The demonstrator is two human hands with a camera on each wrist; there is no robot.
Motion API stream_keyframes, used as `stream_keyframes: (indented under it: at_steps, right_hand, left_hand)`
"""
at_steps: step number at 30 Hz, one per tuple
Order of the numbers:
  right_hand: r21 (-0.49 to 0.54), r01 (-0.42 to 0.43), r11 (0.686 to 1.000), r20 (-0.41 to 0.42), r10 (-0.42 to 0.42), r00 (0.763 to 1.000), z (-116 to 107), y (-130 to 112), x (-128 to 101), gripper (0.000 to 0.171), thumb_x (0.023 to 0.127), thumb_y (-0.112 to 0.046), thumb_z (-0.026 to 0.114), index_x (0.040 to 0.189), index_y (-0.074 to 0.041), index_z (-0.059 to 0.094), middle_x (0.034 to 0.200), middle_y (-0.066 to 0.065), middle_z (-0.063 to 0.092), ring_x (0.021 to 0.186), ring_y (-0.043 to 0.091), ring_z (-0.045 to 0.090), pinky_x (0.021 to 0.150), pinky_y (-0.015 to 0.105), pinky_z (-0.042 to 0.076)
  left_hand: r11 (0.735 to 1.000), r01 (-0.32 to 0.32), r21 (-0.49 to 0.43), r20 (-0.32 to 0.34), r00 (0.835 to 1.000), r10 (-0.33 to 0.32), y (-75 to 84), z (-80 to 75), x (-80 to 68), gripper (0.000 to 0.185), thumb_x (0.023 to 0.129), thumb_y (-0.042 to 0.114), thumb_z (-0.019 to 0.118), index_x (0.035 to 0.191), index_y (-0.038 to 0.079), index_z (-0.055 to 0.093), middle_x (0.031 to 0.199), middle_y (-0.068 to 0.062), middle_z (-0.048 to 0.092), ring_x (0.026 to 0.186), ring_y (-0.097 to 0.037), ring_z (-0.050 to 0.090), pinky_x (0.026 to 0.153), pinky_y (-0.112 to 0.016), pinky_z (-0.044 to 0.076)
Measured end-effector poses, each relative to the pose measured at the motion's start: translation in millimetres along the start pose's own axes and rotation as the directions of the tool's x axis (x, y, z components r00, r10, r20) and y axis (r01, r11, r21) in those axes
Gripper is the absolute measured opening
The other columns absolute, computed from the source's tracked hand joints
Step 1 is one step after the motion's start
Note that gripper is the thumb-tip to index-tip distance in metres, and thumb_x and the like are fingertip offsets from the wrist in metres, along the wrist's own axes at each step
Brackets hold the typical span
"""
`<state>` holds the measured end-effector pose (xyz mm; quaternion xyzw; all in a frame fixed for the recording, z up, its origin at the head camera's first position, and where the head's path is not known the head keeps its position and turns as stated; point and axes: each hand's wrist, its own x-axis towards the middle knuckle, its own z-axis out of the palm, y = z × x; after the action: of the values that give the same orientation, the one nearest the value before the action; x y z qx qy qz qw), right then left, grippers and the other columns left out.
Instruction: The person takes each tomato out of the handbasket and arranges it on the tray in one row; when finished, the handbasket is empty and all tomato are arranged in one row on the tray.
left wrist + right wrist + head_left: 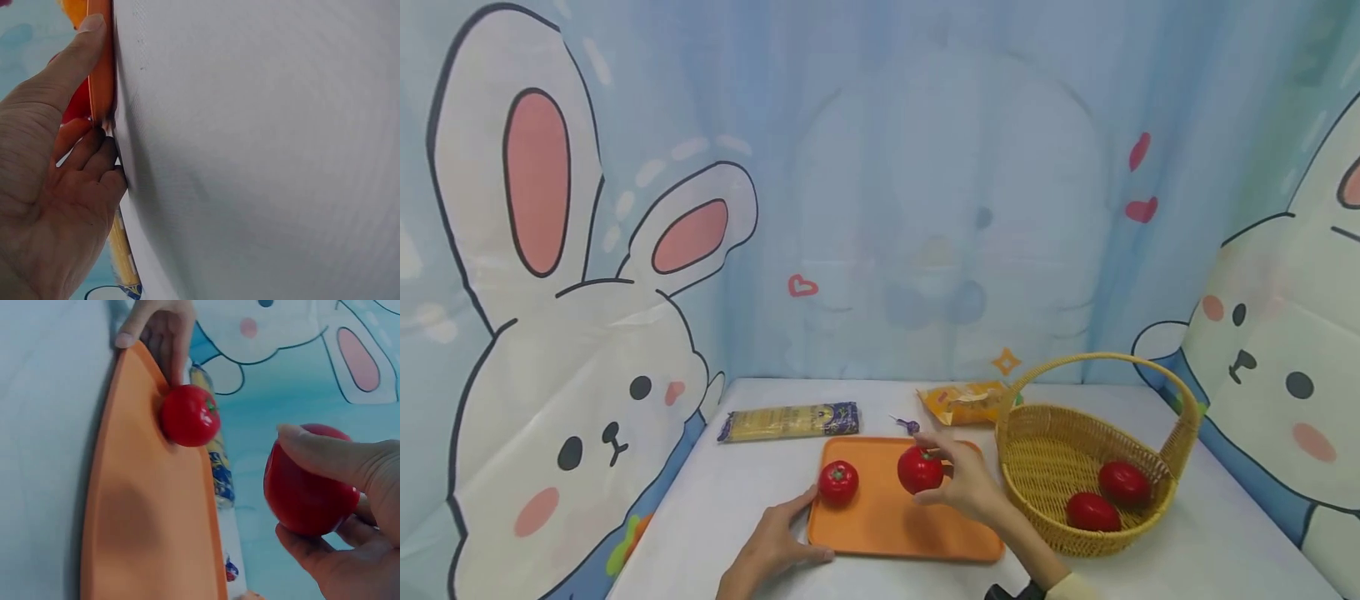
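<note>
My right hand (pixel 962 479) pinches a red tomato (pixel 920 469) between thumb and fingers, above an orange tray (pixel 895 533). In the right wrist view this held tomato (pixel 306 494) shows apart from the tray. A second tomato (pixel 838 482), with a green stem, rests at the tray's left end. Beside it, my left hand (pixel 775 537) touches the tray's near left corner, its thumb along the front edge and its fingers at the left edge. The left wrist view shows the thumb lying straight against the tray's rim (pixel 102 81).
A yellow wicker basket (pixel 1052 533) with a tall handle stands on the right, holding two dark red oval items (pixel 1093 511). Behind the tray lie a pack of noodles (pixel 790 422), a small purple-wrapped lollipop (pixel 908 426) and an orange snack bag (pixel 966 404). A rabbit-print curtain hangs behind.
</note>
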<state>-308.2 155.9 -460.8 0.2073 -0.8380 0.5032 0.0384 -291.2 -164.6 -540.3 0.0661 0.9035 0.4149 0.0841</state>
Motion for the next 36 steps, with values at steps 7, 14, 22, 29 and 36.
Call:
stream_keyframes:
  at_steps: [7,14,22,29,36]
  right_hand:
    - [-0.166,-0.062,0.984,-0.003,0.063,0.998,33,8,12,0.073,0.064,-0.009,0.097,0.128,-0.002,0.064,0.119,0.009,0.067,0.111,0.03,0.062,0.095,0.052,0.058]
    - [-0.165,-0.141,0.976,-0.067,0.131,0.989,59,18,17,0.072,0.063,-0.005,0.096,0.128,-0.003,0.064,0.124,0.014,0.065,0.119,0.038,0.058,0.101,0.06,0.053]
    - [-0.155,-0.187,0.97,-0.122,0.17,0.978,79,32,25,0.072,0.061,-0.004,0.097,0.124,0.0,0.063,0.119,0.014,0.063,0.115,0.035,0.055,0.101,0.06,0.052]
    - [-0.178,-0.175,0.968,-0.152,0.149,0.977,89,37,31,0.075,0.055,-0.004,0.099,0.121,0.0,0.063,0.118,0.015,0.062,0.114,0.036,0.055,0.103,0.061,0.048]
    - [-0.195,-0.164,0.967,-0.129,0.14,0.982,93,39,35,0.078,0.054,-0.001,0.099,0.121,-0.006,0.058,0.119,0.012,0.061,0.116,0.034,0.055,0.106,0.06,0.048]
  left_hand:
    - [1.0,0.027,-0.001,-0.005,1.0,-0.027,3.6,0.3,-1.2,0.108,0.059,0.044,0.096,0.152,0.017,0.048,0.155,-0.012,0.047,0.143,-0.046,0.037,0.112,-0.067,0.037]
    - [1.0,0.027,-0.008,-0.005,1.0,-0.027,2.6,1.8,0.5,0.109,0.058,0.043,0.097,0.152,0.017,0.048,0.154,-0.012,0.048,0.143,-0.045,0.038,0.113,-0.066,0.037]
    - [1.0,0.03,0.0,-0.008,1.0,-0.03,2.1,-0.3,-1.1,0.108,0.058,0.043,0.097,0.152,0.018,0.049,0.154,-0.012,0.049,0.142,-0.045,0.039,0.112,-0.066,0.038]
    - [1.0,0.009,0.006,-0.012,1.0,-0.009,2.8,-1.0,-1.8,0.108,0.058,0.044,0.096,0.152,0.017,0.048,0.154,-0.011,0.049,0.142,-0.044,0.04,0.112,-0.065,0.039]
    - [1.0,0.011,0.009,-0.008,1.0,-0.011,3.3,-0.1,-1.5,0.108,0.059,0.045,0.096,0.152,0.018,0.048,0.154,-0.01,0.049,0.142,-0.043,0.04,0.111,-0.065,0.04]
